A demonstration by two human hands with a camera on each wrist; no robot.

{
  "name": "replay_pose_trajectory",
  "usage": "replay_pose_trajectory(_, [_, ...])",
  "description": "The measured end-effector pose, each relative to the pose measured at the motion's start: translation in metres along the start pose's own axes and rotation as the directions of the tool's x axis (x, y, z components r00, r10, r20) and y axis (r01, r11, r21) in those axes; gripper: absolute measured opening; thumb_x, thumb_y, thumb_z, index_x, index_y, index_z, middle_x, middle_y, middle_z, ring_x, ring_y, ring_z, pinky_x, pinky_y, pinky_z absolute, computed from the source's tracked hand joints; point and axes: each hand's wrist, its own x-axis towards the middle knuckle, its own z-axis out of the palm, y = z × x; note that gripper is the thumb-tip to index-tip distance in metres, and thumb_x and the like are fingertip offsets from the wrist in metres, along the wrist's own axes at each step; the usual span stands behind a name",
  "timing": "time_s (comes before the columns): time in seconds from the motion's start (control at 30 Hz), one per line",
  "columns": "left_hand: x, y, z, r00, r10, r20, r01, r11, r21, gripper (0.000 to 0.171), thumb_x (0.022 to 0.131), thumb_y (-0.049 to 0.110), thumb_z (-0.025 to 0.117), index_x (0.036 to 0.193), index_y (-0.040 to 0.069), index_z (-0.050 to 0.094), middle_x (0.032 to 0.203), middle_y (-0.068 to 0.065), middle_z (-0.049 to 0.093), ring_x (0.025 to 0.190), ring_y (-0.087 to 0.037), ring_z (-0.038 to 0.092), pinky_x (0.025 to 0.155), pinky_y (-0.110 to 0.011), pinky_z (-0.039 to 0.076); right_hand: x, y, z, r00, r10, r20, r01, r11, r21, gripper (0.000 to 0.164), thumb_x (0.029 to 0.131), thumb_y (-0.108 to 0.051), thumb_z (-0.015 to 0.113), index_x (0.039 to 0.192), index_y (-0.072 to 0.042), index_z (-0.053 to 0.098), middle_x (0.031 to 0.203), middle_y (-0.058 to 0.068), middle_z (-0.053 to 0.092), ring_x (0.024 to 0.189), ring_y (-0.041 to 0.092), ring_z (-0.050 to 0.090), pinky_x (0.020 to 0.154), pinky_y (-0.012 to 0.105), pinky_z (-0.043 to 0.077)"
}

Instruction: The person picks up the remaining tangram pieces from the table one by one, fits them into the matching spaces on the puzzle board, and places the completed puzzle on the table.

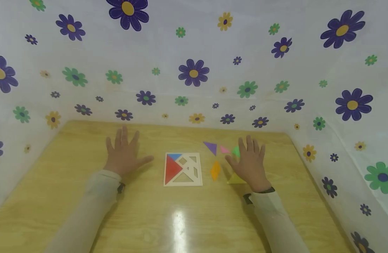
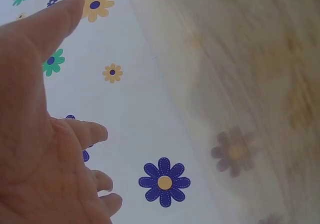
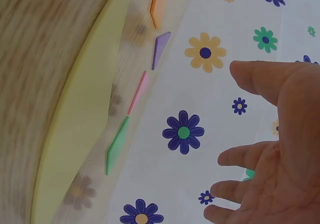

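Note:
My left hand [image 1: 124, 154] is open with fingers spread, over the table left of a white tangram tray [image 1: 200, 172]. A red triangle [image 1: 172, 169] and a blue triangle [image 1: 174, 156] sit in the tray; its other cutouts show bare. With fingers extended and nothing in its grasp, my right hand [image 1: 250, 163] is above the loose pieces on the right. It partly covers the yellow triangle [image 1: 236, 180] and the green piece [image 1: 236, 151] in the head view. Around it lie the orange parallelogram [image 1: 215, 171], the pink piece [image 1: 225, 150] and the purple triangle [image 1: 212, 147].
The wood-grain table [image 1: 143, 218] is enclosed at the back and sides by a white flower-print sheet [image 1: 168, 49]. Light glares off the tabletop near the front. A dark strap [image 1: 270, 190] shows at the right wrist.

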Motion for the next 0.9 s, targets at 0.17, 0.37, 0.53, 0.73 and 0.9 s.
replay_pose_trajectory(0.17, [-0.003,0.003,0.002,1.000,0.016,-0.007,-0.016,1.000,-0.014,0.118,0.082,0.084,0.058,0.166,0.010,0.020,0.170,-0.027,-0.012,0.155,-0.051,-0.008,0.113,-0.080,-0.013,-0.003,0.001,-0.001,1.000,0.015,0.002,-0.015,1.000,-0.005,0.079,0.100,-0.045,0.061,0.156,0.006,0.035,0.164,0.035,0.019,0.151,0.055,0.016,0.120,0.075,0.000])
replay_pose_trajectory(0.37, [-0.003,-0.007,0.009,1.000,0.016,-0.011,-0.015,1.000,0.017,0.119,0.081,0.087,0.057,0.166,0.011,0.022,0.170,-0.026,-0.010,0.156,-0.050,-0.005,0.113,-0.080,-0.011,-0.006,-0.001,0.001,1.000,-0.010,0.013,0.009,0.999,0.035,0.074,0.101,-0.038,0.063,0.152,0.009,0.040,0.160,0.038,0.026,0.146,0.058,0.027,0.121,0.072,0.010])
replay_pose_trajectory(0.53, [0.003,-0.010,0.011,0.999,0.040,-0.003,-0.040,0.999,0.016,0.120,0.080,0.089,0.053,0.166,0.011,0.020,0.171,-0.027,-0.004,0.156,-0.050,-0.003,0.113,-0.081,-0.010,-0.003,0.000,0.002,0.999,-0.001,0.033,-0.001,0.999,0.043,0.074,0.101,-0.038,0.063,0.153,0.009,0.038,0.159,0.037,0.031,0.144,0.057,0.033,0.121,0.069,0.022])
replay_pose_trajectory(0.73, [0.006,-0.008,0.009,0.997,0.062,0.036,-0.062,0.998,0.002,0.123,0.078,0.090,0.056,0.165,0.010,0.022,0.170,-0.026,0.002,0.156,-0.049,0.000,0.115,-0.080,-0.003,0.000,0.003,0.000,0.995,0.020,0.098,-0.026,0.998,0.059,0.074,0.101,-0.037,0.062,0.153,0.009,0.038,0.155,0.035,0.038,0.139,0.055,0.040,0.113,0.067,0.038])
replay_pose_trajectory(0.9, [0.001,0.002,0.002,0.994,0.103,0.044,-0.102,0.995,-0.021,0.124,0.075,0.088,0.063,0.163,0.007,0.030,0.169,-0.027,0.008,0.155,-0.050,0.006,0.118,-0.077,0.007,-0.001,0.001,-0.005,0.989,0.025,0.147,-0.035,0.997,0.064,0.060,0.100,-0.034,0.062,0.141,0.009,0.054,0.141,0.033,0.052,0.127,0.051,0.052,0.103,0.063,0.049])
